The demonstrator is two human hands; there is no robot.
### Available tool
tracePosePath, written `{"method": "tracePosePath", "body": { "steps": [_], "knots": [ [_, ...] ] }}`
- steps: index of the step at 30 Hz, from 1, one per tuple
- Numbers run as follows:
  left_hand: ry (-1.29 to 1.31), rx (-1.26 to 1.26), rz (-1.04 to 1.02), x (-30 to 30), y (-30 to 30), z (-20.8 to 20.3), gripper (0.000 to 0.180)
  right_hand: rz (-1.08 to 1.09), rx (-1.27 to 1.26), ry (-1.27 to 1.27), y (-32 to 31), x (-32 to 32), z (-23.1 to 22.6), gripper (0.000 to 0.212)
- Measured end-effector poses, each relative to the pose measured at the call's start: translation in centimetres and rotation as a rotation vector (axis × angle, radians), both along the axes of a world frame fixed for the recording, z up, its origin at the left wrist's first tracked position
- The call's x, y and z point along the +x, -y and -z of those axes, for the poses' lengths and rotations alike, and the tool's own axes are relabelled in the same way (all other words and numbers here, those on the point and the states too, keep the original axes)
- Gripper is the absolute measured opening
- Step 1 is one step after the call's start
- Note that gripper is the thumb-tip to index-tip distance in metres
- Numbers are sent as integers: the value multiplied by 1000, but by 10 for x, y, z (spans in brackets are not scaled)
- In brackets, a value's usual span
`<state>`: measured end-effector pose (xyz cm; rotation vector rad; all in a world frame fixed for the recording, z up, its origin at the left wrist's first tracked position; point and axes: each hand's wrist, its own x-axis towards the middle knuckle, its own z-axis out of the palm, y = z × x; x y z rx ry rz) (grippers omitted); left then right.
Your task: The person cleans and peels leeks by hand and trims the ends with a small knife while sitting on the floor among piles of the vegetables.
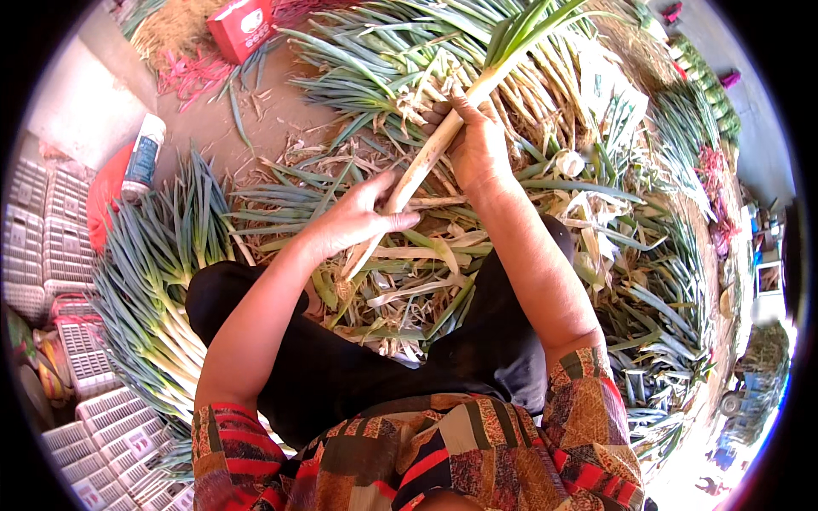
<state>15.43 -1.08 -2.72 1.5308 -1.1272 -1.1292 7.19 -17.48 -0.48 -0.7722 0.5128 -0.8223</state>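
Note:
A long green onion (435, 153) slants across the middle, its white stalk toward me and its green leaves (520, 38) pointing to the far right. My right hand (479, 146) is wrapped round the upper stalk, just below the leaves. Lower down, my left hand (360, 213) has its thumb and fingers on either side of the stalk near the root end. A pale strip (362, 257) hangs below the left thumb, and whether it is loose peel or the stalk's end is hard to tell. Behind the right hand lies a big heap of untrimmed green onions (366, 72).
Peeled leaves and husks (417, 294) litter the ground between my black-trousered legs. Cleaner green onions (166, 281) are stacked at my left, beside white plastic crates (68, 217) and a white canister (143, 157). More leaf waste (656, 315) lies at my right. A red box (241, 30) stands far left.

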Motion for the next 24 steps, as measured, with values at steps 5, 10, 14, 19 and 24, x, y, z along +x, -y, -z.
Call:
{"method": "tracePosePath", "body": {
  "steps": [5,10,14,19,24],
  "knots": [
    [-63,87,-175,-17,10,4,18,16,109,78,26,-14,24,17],
    [-179,160,-138,-19,12,0,30,10,266,130,48,-25,30,22],
    [-271,108,-83,-27,13,-7,43,-17,225,187,58,-37,20,28],
    [-511,48,-107,-50,10,7,51,-71,252,191,65,-50,12,24],
    [-565,48,-231,-77,8,22,53,-97,291,183,63,-55,10,20]
  ]
}}
